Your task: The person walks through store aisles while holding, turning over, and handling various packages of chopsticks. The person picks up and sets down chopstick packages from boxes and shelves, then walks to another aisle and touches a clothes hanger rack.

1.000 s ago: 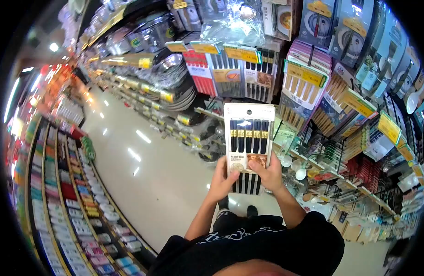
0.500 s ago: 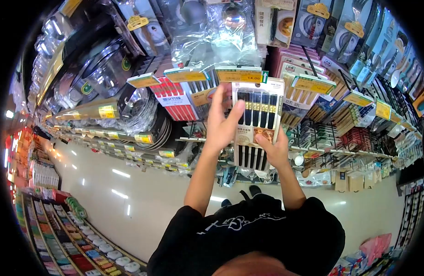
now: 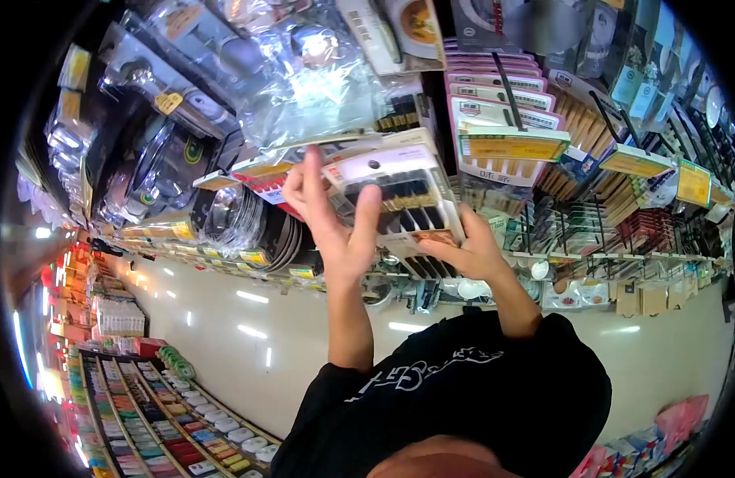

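Observation:
A card-backed pack of black chopsticks with gold bands (image 3: pixel 419 217) is tilted at the front of the rack, with at least one similar pack behind it. My right hand (image 3: pixel 473 253) grips its lower right side, thumb across the front and the other fingers hidden behind. At the upper left of the pack is my left hand (image 3: pixel 336 231), fingers spread. Its thumb overlaps the pack's front, and the index finger points up beside the edge of a price-tag holder (image 3: pixel 336 140). Whether that finger touches the holder I cannot tell.
Pink-edged packs of light chopsticks (image 3: pixel 507 119) hang to the right behind another price tag (image 3: pixel 515 146). Clear plastic wrapping (image 3: pixel 304 88) bulges above the left hand. Pots and lids (image 3: pixel 164 163) sit on the left shelf. A tiled floor (image 3: pixel 216 319) lies below, with another shelf (image 3: pixel 136 398) behind.
The view has turned and shifted. The chopstick pack has tipped from nearly upright to a slant, and the price-tag holder above it now shows nearly edge-on. Both hands stay at the pack.

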Available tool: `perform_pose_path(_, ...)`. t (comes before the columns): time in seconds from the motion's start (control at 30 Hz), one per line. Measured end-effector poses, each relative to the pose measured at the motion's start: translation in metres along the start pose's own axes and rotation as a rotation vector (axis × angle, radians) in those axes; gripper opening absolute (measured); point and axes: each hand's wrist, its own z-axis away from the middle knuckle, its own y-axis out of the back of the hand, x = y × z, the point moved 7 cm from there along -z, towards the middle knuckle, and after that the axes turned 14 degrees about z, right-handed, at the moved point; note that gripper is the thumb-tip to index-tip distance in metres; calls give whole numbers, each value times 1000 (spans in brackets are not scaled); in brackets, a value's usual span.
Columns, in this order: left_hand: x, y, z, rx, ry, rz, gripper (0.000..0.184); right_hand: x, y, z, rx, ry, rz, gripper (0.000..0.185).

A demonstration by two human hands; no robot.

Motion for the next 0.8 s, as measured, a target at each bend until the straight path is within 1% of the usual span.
perform_pose_path(0.17,0,-8,-5,51,-26,21,71,-4,0,-16,-39,31,13,47)
perform_pose_path(0.3,-2,-9,-4,26,-87,-91,64,3,-9,-27,-42,59,-134,48)
perform_pose_path(0.4,-6,-12,-1,112,-119,-48,64,18,-22,-30,-89,5,-226,48)
perform_pose_path(0.5,-11,-16,-1,110,-76,-133,68,16,-21,-34,-56,-17,-256,48)
perform_pose_path(0.53,-20,-17,2,128,-8,-7,74,14,-18,-35,-56,-4,-193,46)
perform_pose_path(0.67,-21,-23,1,101,-32,-82,79,20,-22,-39,2,4,-230,45)
perform_pose_path(0.77,-29,-29,2,147,27,65,81,29,-27,-41,48,-1,-263,44)
perform_pose_path(0.8,-35,-25,3,196,-102,-66,73,32,-28,-43,56,-18,-273,44)
